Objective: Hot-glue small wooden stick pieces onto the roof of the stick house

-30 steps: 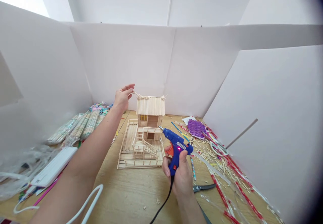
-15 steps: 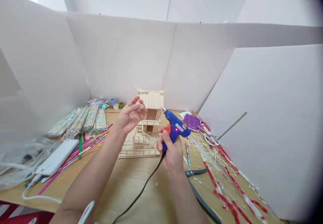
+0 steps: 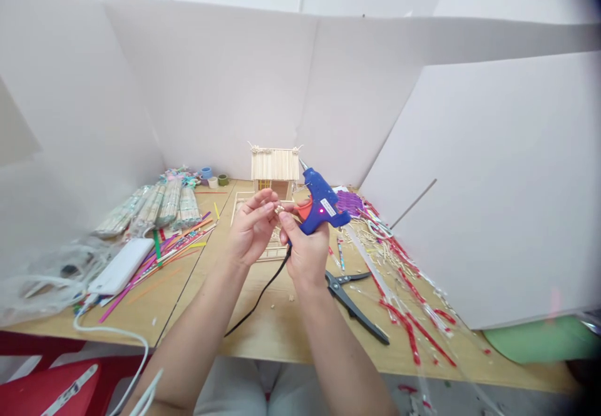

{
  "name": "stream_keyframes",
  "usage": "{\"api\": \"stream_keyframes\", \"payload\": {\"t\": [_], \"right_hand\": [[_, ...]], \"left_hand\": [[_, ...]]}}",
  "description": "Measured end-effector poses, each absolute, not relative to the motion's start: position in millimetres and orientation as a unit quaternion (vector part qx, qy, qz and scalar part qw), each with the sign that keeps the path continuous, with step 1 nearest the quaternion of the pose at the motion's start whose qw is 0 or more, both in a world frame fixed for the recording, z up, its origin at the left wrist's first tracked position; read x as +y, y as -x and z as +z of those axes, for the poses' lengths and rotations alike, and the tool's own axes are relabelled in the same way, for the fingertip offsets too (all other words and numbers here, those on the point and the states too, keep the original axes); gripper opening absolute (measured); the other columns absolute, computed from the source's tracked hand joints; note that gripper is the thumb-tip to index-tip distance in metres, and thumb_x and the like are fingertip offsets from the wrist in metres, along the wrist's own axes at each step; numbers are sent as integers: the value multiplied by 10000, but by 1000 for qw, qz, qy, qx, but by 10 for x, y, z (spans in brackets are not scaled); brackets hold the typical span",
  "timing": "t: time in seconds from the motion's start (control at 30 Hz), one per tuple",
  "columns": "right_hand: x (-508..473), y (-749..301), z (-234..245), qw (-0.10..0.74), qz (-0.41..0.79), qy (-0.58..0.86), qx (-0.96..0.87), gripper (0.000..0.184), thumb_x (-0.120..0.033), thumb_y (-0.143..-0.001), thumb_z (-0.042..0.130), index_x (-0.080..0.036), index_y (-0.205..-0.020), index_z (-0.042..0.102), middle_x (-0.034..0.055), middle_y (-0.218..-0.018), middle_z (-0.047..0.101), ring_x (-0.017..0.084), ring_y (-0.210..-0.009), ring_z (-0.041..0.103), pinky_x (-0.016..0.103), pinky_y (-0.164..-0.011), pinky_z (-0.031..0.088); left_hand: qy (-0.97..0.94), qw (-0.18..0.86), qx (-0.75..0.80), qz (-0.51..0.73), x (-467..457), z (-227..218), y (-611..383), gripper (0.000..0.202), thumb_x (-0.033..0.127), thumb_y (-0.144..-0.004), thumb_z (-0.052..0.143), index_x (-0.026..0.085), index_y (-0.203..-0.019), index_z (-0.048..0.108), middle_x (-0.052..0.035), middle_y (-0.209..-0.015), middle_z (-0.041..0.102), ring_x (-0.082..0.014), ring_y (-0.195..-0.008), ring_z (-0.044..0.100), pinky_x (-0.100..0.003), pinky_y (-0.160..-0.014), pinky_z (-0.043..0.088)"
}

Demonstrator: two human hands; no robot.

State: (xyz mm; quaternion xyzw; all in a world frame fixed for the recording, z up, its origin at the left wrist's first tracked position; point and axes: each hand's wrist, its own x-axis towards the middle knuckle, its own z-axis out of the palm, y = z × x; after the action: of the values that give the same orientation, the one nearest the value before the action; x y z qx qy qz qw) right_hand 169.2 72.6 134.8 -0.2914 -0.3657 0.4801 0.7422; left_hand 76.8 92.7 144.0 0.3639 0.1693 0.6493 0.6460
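My right hand (image 3: 307, 247) is wrapped round a blue hot glue gun (image 3: 320, 200) with an orange trigger and a lit red light. Its nozzle points up and away to the left, and a black cord hangs from the handle. My left hand (image 3: 253, 225) pinches a small cluster of short wooden stick pieces (image 3: 278, 210) beside the thumb of the right hand. Behind both hands stands a model house made of thin wooden sticks (image 3: 275, 164); its lower part is largely hidden by them.
On the left lie bagged stick bundles (image 3: 153, 206), coloured strips (image 3: 173, 253) and a white power strip or box (image 3: 122, 266). Black-handled cutters (image 3: 354, 306), red-and-clear wrappers (image 3: 408, 328), scissors (image 3: 378, 229) and scattered stick bits are on the right. White panels (image 3: 225, 78) enclose the table.
My left hand has come down and right, bringing the stick cluster against the right hand. The view has tilted down, showing the table's front edge.
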Motion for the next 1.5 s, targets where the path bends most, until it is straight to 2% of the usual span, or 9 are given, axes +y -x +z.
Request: {"api": "stream_keyframes", "payload": {"t": [0.2, 0.4, 0.67, 0.83, 1.0, 1.17, 1.33, 1.5], "right_hand": [[656, -1683, 1350, 745, 459, 302, -379, 351, -267, -709, 833, -191, -983, 627, -56, -670, 637, 65, -442, 501, 204, -412, 433], [612, -1686, 1380, 747, 429, 304, -406, 281, -277, -749, 816, -187, -940, 631, -58, -642, 610, 64, -445, 493, 201, -421, 424], [574, -1693, 1387, 741, 421, 297, -431, 293, -295, -767, 817, -202, -974, 632, -46, -698, 625, 68, -471, 503, 208, -445, 457], [544, -1713, 1397, 741, 414, 301, -435, 319, -312, -757, 825, -213, -986, 626, -20, -813, 668, 56, -478, 496, 210, -446, 467], [541, -1733, 1428, 740, 464, 268, -406, 268, -293, -780, 787, -199, -974, 627, 8, -877, 717, 52, -433, 508, 218, -410, 425], [532, -1743, 1449, 738, 508, 245, -369, 307, -261, -741, 797, -207, -964, 592, -5, -849, 733, 48, -406, 491, 208, -389, 379], [508, -1768, 1451, 730, 512, 238, -385, 290, -256, -761, 782, -214, -974, 590, 18, -974, 752, 45, -413, 505, 214, -393, 397], [500, -1843, 1363, 727, 472, 267, -421, 252, -286, -790, 783, -204, -968, 625, 14, -968, 734, 43, -423, 524, 206, -398, 409]], "left_hand": [[-398, 585, 184, 682, 841, 1485, -759, 243, 209, -650, 873, 274, -862, 773, 21, -853, 695, -141, -765, 691, -249, -616, 541], [-422, 495, 198, 733, 802, 1481, -742, 211, 222, -655, 886, 252, -842, 793, 7, -854, 718, -96, -775, 641, -219, -787, 529], [-435, 476, 202, 737, 766, 1518, -751, 207, 247, -659, 889, 248, -841, 789, -4, -837, 707, -122, -775, 635, -259, -776, 511], [-445, 467, 196, 739, 761, 1505, -778, 187, 261, -681, 883, 255, -841, 786, -1, -824, 705, -125, -791, 638, -257, -783, 516], [-415, 498, 186, 739, 746, 1527, -794, 200, 228, -654, 881, 280, -820, 781, 15, -841, 696, -112, -790, 635, -242, -786, 533], [-390, 540, 183, 723, 736, 1538, -761, 186, 206, -665, 826, 316, -800, 763, 15, -868, 679, -132, -806, 626, -275, -784, 535], [-422, 516, 172, 725, 738, 1536, -718, 154, 219, -721, 808, 307, -836, 754, 17, -860, 658, -126, -809, 612, -282, -821, 512], [-483, 436, 179, 738, 707, 1493, -666, 102, 217, -787, 769, 260, -879, 785, -15, -902, 679, -133, -817, 624, -280, -856, 505]]}}
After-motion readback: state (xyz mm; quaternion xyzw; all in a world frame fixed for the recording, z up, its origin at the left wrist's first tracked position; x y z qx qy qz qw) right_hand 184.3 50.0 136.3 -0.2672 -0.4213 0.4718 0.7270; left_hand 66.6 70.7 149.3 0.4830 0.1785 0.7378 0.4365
